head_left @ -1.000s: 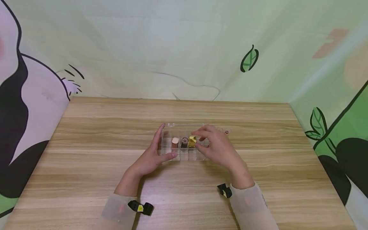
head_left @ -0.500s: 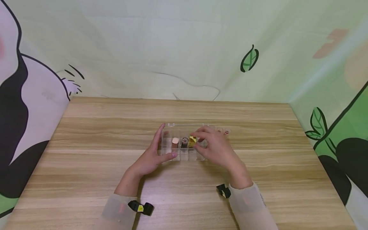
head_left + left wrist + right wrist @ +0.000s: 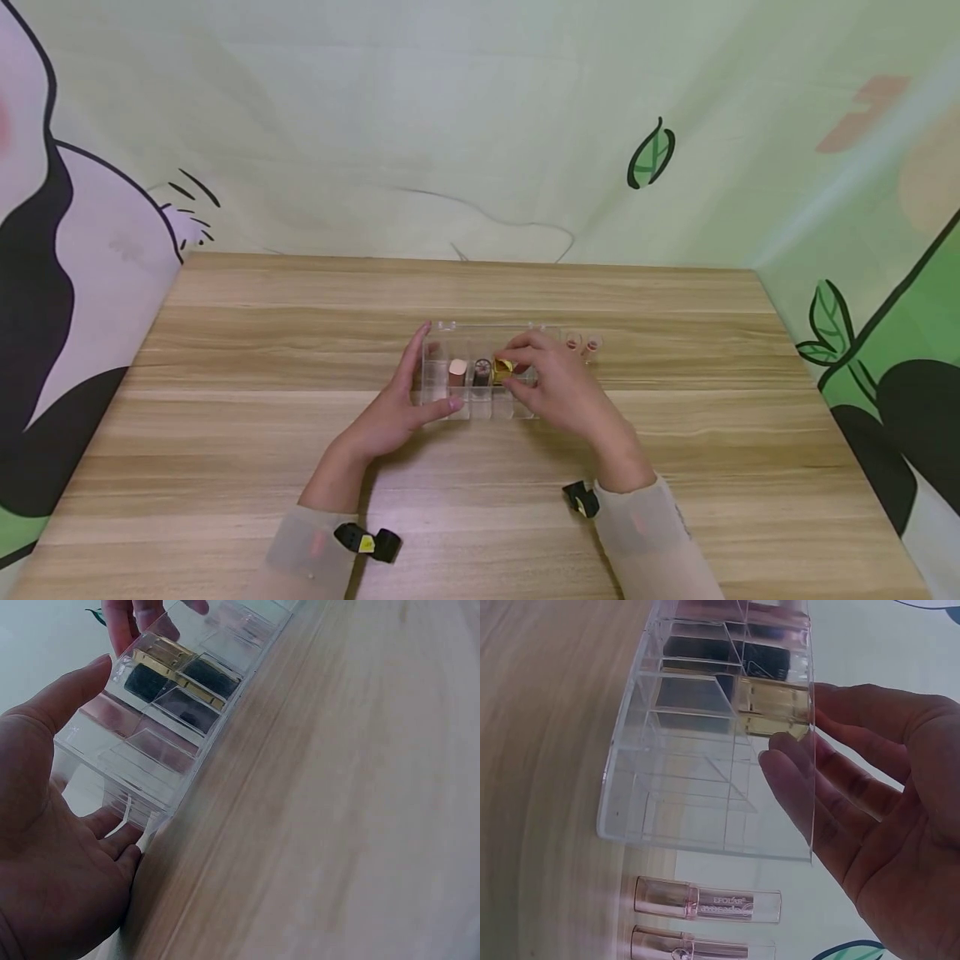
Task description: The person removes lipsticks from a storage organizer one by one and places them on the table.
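A clear divided organizer [image 3: 482, 408] stands on the table. My left hand [image 3: 386, 419] grips its left end, thumb at the front and fingers along the side. In one compartment is a gold lipstick [image 3: 501, 367] with a dark lower part, and my right hand [image 3: 570, 387] pinches its upper end between thumb and fingers. A black lipstick [image 3: 482, 372] occupies the slot to its left. Further left stands a lipstick with a pinkish-brown body [image 3: 457, 373] and pale top. In the right wrist view, the right fingers [image 3: 791, 769] reach over the organizer's top edge.
Two clear-capped pink lipsticks, one [image 3: 709, 900] nearer the organizer and the other [image 3: 697, 947] beyond it, stand just right of the organizer. The wooden table [image 3: 262, 350] extends around it to a printed cloth wall [image 3: 480, 125] behind.
My right hand has shifted slightly left over the gold lipstick, covering more of it. The two pink lipsticks behind that hand show more. My left hand and the organizer stay put.
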A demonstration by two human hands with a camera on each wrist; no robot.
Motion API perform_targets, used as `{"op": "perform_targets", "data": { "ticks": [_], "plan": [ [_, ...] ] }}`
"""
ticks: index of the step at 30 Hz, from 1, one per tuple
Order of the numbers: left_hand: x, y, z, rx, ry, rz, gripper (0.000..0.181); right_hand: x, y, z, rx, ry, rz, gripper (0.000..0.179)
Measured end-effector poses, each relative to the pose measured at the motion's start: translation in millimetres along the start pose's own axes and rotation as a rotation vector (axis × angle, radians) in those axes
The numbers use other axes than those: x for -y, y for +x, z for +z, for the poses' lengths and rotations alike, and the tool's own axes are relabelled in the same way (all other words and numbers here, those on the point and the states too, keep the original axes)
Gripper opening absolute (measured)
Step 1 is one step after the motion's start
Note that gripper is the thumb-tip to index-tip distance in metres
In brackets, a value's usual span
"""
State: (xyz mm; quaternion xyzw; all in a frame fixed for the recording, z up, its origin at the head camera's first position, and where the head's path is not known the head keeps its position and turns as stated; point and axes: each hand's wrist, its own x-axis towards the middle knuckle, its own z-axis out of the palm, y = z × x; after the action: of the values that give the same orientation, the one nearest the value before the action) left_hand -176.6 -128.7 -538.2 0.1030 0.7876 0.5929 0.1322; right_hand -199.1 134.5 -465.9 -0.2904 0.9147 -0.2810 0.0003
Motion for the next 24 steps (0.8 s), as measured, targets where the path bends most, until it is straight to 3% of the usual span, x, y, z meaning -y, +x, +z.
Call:
{"op": "perform_targets", "data": {
  "ticks": [14,24],
  "plan": [
    [0.2,-0.3,-0.2,0.0,-0.001,0.003,0.114,-1.2,3.3,6.2,-0.017,-0.011,-0.007,0.029],
    [0.1,-0.3,-0.1,-0.003,0.006,0.001,0.114,-0.3,4.1,8.4,-0.026,0.008,0.037,0.027]
  ]
}}
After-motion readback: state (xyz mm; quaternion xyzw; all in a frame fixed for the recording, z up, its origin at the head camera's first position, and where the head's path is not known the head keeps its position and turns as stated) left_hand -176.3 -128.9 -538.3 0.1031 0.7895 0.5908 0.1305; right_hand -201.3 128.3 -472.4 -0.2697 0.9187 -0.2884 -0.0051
